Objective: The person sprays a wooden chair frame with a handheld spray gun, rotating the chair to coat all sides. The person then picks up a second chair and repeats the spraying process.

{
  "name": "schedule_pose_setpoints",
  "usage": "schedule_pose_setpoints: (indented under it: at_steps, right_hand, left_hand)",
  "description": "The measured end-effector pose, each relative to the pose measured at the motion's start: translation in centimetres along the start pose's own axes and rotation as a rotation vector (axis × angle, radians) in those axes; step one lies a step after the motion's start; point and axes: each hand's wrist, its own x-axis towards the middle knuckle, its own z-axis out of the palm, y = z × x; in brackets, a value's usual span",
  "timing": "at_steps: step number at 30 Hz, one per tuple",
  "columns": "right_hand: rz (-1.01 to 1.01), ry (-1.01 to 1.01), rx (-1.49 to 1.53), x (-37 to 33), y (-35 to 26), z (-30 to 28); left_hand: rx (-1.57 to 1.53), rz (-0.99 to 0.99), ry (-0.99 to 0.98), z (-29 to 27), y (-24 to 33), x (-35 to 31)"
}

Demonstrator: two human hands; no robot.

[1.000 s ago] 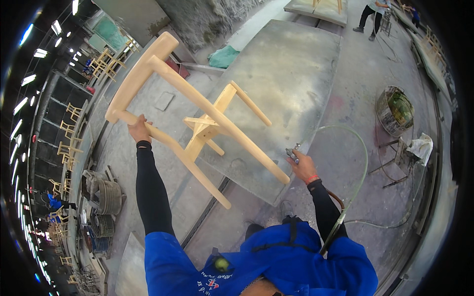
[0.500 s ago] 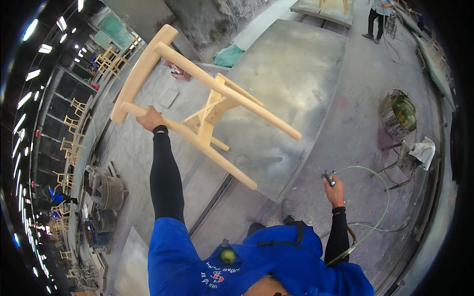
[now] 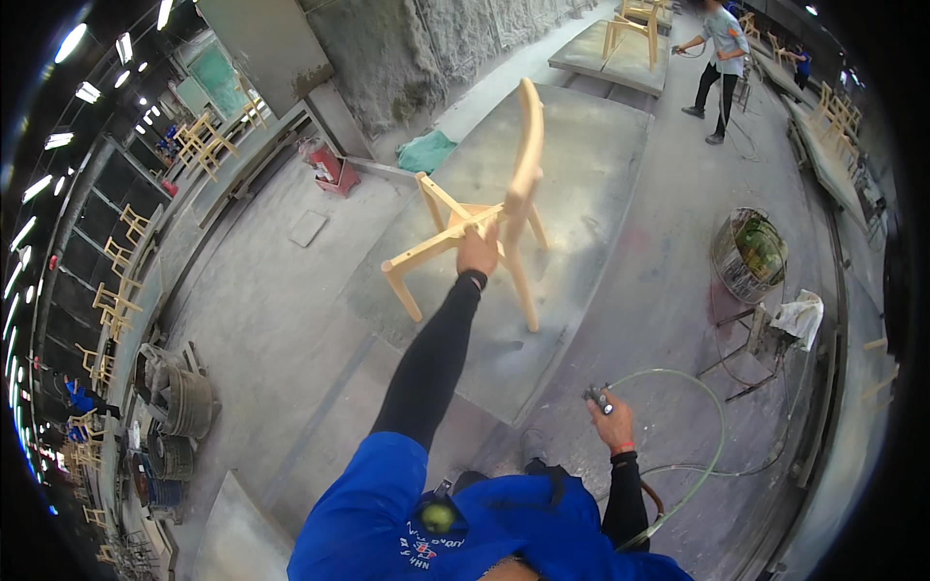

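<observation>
While the left hand [image 3: 478, 250] has its fingers closed on the seat frame of a pale wooden chair [image 3: 473, 211], the right hand [image 3: 612, 426] keeps its fingers wrapped round a metal spray gun [image 3: 599, 399], off to the right of the near end of a grey platform [image 3: 591, 165]. Chair is over the platform, roughly upright, legs pointing down, curved backrest rail up; can't tell if all feet touch the surface. Left thumb and fingertips partly hidden, exact wrap unclear. Pale green hose [image 3: 723, 426] loops out right of the gun and back toward the right forearm. Right side: round bucket [image 3: 751, 254], white cloth [image 3: 799, 320] just below it. Far side: green cloth [image 3: 426, 152] near platform's left edge, red box [image 3: 334, 174] farther left, co-worker [image 3: 722, 58] standing upper right.
</observation>
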Motion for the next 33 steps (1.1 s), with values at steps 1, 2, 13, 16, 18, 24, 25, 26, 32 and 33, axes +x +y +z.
schedule_pose_setpoints:
  at_steps: [1,2,13,16,18,24,25,26,32,33]
  right_hand:
    - [-0.012,0.002,-0.004,-0.3,0.0,-0.1]
    - [-0.008,0.005,0.03,-0.6,-0.1,-0.2]
    - [0.011,-0.052,0.043,-1.4,-1.1,-2.8]
    - [0.082,-0.173,0.063,-1.5,-2.0,-2.8]
    - [0.108,-0.28,0.09,-0.6,-3.2,-2.8]
    - [0.092,-0.486,0.386,1.3,-10.0,-0.5]
    - [-0.03,-0.507,0.399,1.6,-11.3,-0.1]
    - [-0.137,-0.521,0.389,2.0,-12.8,0.2]
    - [-0.564,-0.33,0.263,0.8,-20.1,1.4]
    - [-0.62,-0.318,0.263,0.5,-20.5,1.7]
  left_hand:
    - [0.08,0.027,-0.177,1.1,-1.1,-1.1]
    - [0.083,0.012,-0.232,2.2,-2.7,-3.4]
    - [0.346,-0.266,-0.56,-0.2,-31.1,-24.7]
    - [0.765,0.2,-0.957,-4.4,-37.4,-36.2]
    - [0.795,0.091,-1.136,-7.4,-38.8,-44.6]
    - [0.696,-0.385,-1.278,-13.1,-37.9,-58.4]
    - [0.672,-0.438,-1.246,-13.3,-37.9,-59.2]
    - [0.656,-0.482,-1.214,-13.4,-38.0,-59.5]
    - [0.616,-0.365,-0.867,-13.1,-38.4,-56.0]
    - [0.502,-0.389,-0.751,-13.0,-37.9,-54.6]
